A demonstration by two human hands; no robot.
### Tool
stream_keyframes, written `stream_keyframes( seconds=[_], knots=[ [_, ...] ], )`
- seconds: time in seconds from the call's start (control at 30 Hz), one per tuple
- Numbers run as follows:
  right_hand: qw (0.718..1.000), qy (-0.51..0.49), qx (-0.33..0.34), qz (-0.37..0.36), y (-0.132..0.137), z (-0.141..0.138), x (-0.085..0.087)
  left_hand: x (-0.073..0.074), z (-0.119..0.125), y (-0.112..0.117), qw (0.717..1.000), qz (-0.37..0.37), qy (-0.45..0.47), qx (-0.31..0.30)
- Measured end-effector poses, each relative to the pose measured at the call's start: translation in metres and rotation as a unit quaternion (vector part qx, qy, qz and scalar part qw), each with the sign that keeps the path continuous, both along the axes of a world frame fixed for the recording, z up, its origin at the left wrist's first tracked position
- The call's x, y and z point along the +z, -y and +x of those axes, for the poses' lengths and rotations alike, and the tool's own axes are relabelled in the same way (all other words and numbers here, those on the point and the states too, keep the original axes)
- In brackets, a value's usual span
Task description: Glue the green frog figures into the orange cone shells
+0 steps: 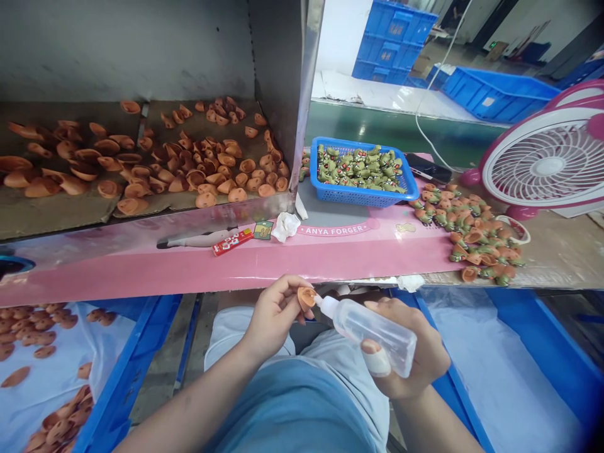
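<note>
My left hand pinches a small orange cup-shaped piece between thumb and fingers. My right hand grips a clear plastic squeeze bottle, and its white nozzle tip reaches the orange piece. A strip of white tape or bandage wraps my right thumb. Ahead on the bench, a blue plastic basket holds several green figurines with red eyes. To its right lies a heap of green figurines with orange caps. Both hands are below the bench's front edge, over my lap.
A metal shelf holds many orange pieces on cardboard. A pink printed board runs along the bench, with a tissue and a red packet on it. A pink-and-white fan and a phone stand right. White-lined blue bins sit below.
</note>
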State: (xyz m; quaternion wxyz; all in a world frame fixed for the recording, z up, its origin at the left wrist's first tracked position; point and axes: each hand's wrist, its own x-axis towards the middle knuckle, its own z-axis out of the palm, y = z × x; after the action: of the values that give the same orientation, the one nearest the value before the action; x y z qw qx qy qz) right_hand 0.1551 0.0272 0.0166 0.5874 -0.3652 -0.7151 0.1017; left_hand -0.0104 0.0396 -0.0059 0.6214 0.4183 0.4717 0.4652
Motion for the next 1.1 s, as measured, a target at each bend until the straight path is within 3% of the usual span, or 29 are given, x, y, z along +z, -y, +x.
stream_keyframes(
  seconds=[0.97, 1.1],
  knots=[
    [1.000, -0.001, 0.018, -0.025, 0.0002, 0.0010, 0.0020, -0.0008, -0.0003, -0.0018, 1.000, -0.003, -0.007, 0.008],
    [1.000, -0.005, -0.003, -0.026, -0.0010, 0.0045, 0.0046, 0.0009, -0.0017, -0.0034, 1.000, -0.011, -0.003, 0.012]
  ],
)
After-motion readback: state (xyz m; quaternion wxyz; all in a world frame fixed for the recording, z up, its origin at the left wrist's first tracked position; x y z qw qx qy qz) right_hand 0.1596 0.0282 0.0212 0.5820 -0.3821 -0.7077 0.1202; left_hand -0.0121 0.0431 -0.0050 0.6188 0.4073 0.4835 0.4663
